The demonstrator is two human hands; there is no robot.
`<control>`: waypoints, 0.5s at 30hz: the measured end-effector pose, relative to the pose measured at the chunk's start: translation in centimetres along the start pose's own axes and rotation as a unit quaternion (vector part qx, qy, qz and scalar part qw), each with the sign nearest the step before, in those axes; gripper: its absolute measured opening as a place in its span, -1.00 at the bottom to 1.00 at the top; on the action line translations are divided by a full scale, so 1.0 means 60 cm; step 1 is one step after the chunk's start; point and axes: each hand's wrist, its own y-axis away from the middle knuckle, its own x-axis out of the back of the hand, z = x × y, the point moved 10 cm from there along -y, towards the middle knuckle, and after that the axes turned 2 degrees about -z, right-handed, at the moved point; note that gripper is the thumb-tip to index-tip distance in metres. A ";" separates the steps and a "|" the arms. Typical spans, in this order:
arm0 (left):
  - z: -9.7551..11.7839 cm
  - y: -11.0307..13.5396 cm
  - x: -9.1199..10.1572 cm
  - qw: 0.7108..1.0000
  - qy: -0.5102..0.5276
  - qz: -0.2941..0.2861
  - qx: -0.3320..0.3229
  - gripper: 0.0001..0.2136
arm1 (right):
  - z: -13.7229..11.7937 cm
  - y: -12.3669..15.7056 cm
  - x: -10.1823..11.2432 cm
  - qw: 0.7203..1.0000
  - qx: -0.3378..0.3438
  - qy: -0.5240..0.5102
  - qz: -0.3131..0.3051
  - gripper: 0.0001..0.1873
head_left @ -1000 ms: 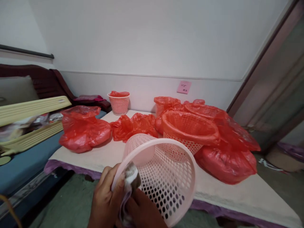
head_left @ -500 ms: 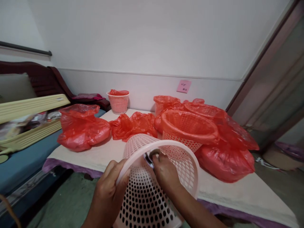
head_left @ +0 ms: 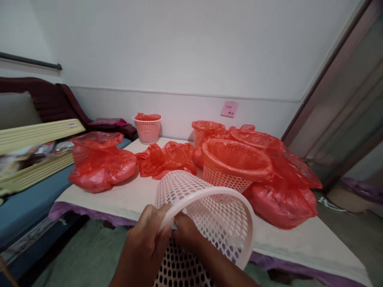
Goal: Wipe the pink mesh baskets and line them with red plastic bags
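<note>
Left grip (head_left: pixel 148 235) clamped the basket (head_left: pixel 218 223); right grip (head_left: pixel 187 235), inside, couldn't be read! Red bags (head_left: pixel 103 167) and a lined bin (head_left: pixel 226 181) crowded the worktop (head_left: pixel 299 247) beyond.

I count at least four mesh baskets (head_left: pixel 179 184), one left hand (head_left: pixel 151 229), one right hand (head_left: pixel 186 233), one pink note (head_left: pixel 229 109), one pillow (head_left: pixel 19 108), one counter (head_left: pixel 116 203); overlapping red bags (head_left: pixel 103 161) defy exact counting.

White wall (head_left: pixel 185 48), seemingly greenish concrete floor (head_left: pixel 80 251)
</note>
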 end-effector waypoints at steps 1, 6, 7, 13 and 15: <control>-0.007 -0.003 0.006 1.000 -0.001 0.006 0.005 -0.74 | -0.002 0.003 0.004 1.000 0.010 0.003 -0.016 -0.75; -0.036 -0.016 0.032 0.999 -0.004 0.038 0.022 -0.78 | 0.061 0.014 0.094 0.994 -0.046 0.102 -0.013 -0.68; -0.042 -0.017 0.036 0.999 -0.007 0.045 0.028 -0.79 | 0.077 0.018 0.111 0.990 -0.065 0.128 -0.011 -0.66; -0.047 -0.027 0.027 0.999 -0.030 0.022 0.030 -0.78 | 0.071 0.063 0.068 0.976 -0.079 0.187 -0.078 -0.73; -0.044 -0.036 0.023 0.998 -0.046 0.011 0.045 -0.77 | 0.049 0.071 0.042 0.978 -0.051 0.174 -0.103 -0.77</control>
